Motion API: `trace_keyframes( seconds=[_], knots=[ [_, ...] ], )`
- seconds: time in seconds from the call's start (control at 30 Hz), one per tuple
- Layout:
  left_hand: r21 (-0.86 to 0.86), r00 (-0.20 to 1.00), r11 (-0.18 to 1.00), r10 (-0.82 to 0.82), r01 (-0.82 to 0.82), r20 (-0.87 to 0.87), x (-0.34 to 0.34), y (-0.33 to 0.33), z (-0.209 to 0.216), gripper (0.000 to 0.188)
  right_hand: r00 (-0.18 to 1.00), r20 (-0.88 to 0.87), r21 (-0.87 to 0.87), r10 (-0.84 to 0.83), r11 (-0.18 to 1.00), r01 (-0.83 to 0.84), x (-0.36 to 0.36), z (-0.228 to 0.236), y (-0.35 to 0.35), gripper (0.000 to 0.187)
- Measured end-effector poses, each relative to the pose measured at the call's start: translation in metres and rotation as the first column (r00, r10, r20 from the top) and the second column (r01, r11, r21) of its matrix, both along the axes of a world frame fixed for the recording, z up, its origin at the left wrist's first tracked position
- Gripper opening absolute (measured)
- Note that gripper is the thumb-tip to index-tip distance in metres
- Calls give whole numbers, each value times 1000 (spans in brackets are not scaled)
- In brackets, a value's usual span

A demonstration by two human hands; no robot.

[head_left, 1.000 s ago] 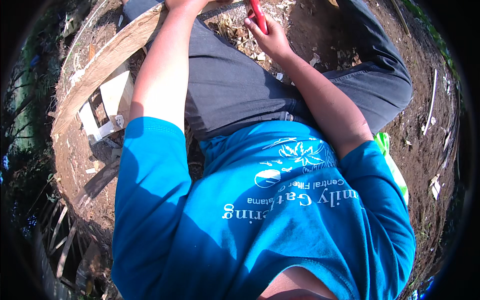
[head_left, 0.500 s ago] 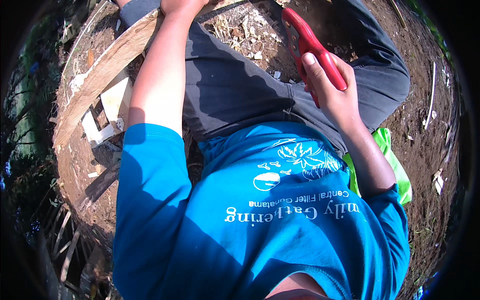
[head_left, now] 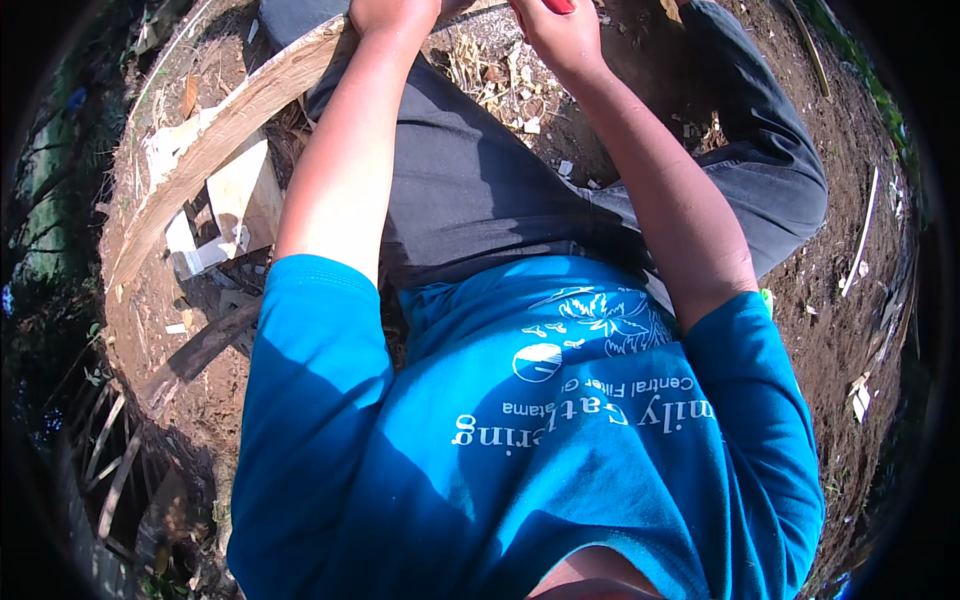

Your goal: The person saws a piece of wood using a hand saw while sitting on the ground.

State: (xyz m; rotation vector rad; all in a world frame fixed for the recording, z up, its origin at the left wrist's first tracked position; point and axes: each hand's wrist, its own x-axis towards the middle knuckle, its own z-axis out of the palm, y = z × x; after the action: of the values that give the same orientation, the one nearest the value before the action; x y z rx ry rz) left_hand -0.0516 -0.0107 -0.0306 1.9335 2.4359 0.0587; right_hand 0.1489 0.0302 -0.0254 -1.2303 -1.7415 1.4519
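Observation:
A long rough wooden plank, bent by the lens, runs from the left up to the top edge, across my left leg. My left hand is closed on its upper part, with the fingers mostly cut off by the picture's edge. Close by on the right, my right hand grips a red-handled tool. Only a bit of red shows above the thumb, and the tool's working end is hidden or out of view.
Wood chips and shavings lie on the soil between my legs in dark trousers. Left of me are pale wood offcuts and a dark stick. A thin strip lies on the ground at the right.
My right hand has carried the red-handled tool up and left, from above my right thigh to beside my left hand. My left hand has shifted slightly right.

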Motion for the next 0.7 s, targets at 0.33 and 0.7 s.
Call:
trace_keyframes(
  seconds=[0.33,0.7],
  knots=[
    [-126,917,975,214,-181,336,-7,16,13,16,993,94,-153,64,987,-49,37,-35,-49,38],
    [-266,999,963,28,-37,-36,2,19,11,31,987,134,-202,89,978,-61,39,-23,-39,43]
  ],
)
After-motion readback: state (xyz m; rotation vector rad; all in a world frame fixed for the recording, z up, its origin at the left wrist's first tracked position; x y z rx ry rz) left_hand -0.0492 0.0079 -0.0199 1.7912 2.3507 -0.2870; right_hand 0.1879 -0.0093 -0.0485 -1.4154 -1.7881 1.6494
